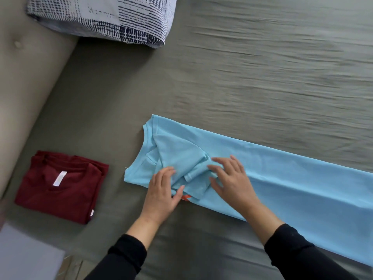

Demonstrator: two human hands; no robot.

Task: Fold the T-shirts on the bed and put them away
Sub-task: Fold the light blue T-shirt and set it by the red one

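A light blue T-shirt (282, 178) lies on the grey-green bed sheet (242, 77), folded lengthwise into a long strip that runs out of view at the right. Its sleeves are folded inward near the collar end. My left hand (163, 190) lies flat with straight fingers on the folded sleeve area near the shirt's front edge. My right hand (230, 178) presses flat on the sleeve just to the right. A bit of orange print (186, 197) peeks out under the shirt. A folded dark red T-shirt (60, 188) with a white neck label lies to the left.
A pillow (105, 17) with a black-and-white pattern sits at the top left. A beige padded headboard (24, 87) borders the bed on the left. A grey-blue surface (26, 255) shows in the bottom left corner.
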